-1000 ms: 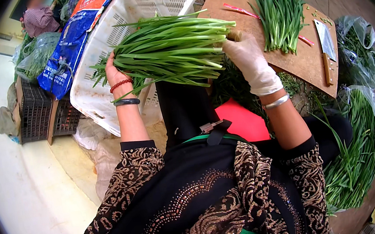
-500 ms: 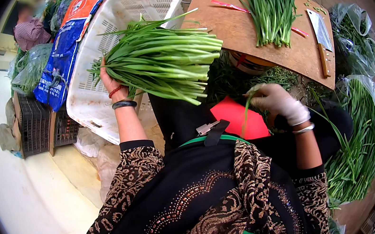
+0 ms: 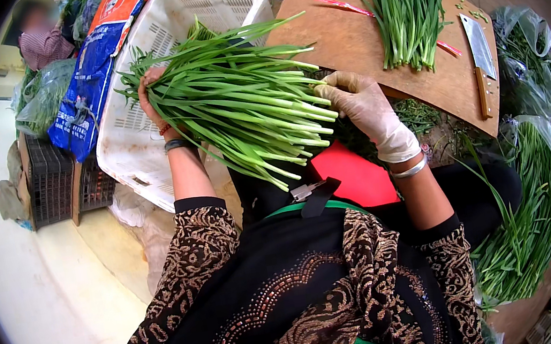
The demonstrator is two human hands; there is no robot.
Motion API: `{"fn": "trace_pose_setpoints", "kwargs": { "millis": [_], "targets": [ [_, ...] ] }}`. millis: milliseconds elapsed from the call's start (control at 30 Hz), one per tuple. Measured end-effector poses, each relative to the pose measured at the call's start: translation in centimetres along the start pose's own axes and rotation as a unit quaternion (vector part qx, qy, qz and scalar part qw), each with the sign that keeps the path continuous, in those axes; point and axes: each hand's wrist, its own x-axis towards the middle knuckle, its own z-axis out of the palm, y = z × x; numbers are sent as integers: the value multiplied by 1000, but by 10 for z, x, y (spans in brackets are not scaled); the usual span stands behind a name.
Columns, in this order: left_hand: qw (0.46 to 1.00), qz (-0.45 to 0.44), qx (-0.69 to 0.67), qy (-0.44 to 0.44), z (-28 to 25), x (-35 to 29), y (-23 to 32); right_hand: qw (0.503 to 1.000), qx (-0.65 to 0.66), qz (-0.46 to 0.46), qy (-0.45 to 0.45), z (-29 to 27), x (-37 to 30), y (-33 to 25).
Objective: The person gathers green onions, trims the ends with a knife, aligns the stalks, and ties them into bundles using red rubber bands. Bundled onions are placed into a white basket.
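A large bunch of green garlic chives (image 3: 237,100) fans out over my lap, pale stem ends toward the right. My bare left hand (image 3: 151,96) is closed round its leafy end, with the fingers partly hidden behind the leaves. My right hand (image 3: 365,106), in a thin whitish glove, pinches at a stem end on the bunch's upper right edge. A second bunch of garlic chives (image 3: 404,13) lies on a wooden board (image 3: 306,16), across red ties (image 3: 345,6). Loose garlic chives (image 3: 527,210) are heaped in a plastic bag at my right.
A cleaver (image 3: 476,49) with a wooden handle lies at the board's right edge. Behind my left hand stands a white plastic crate (image 3: 109,142). A blue and orange sack (image 3: 86,79) leans beside it. Farther left are black crates (image 3: 50,182) and another person (image 3: 44,42).
My right hand has moved up and left from beside my lap to the stem ends; the loose strand it held no longer shows. The bunch has tipped slightly, its stem ends lower.
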Motion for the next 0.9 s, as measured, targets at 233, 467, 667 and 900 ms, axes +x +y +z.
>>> {"fn": "trace_pose_setpoints", "kwargs": {
  "millis": [233, 467, 667, 900],
  "targets": [
    [999, 25, -49, 3, 8, -3, -1, 977, -198, -25, 71, -17, -14, 20],
    [991, -14, -133, -15, 15, -6, -4, 995, 5, -58, 79, -53, -41, -4],
    [998, 61, 1, -11, 29, -5, -8, 895, -299, -316, 105, 28, 5, -32],
    [990, -19, -123, -60, 37, -3, -4, 852, -290, -383, 209, 70, 15, -13]
  ]
}}
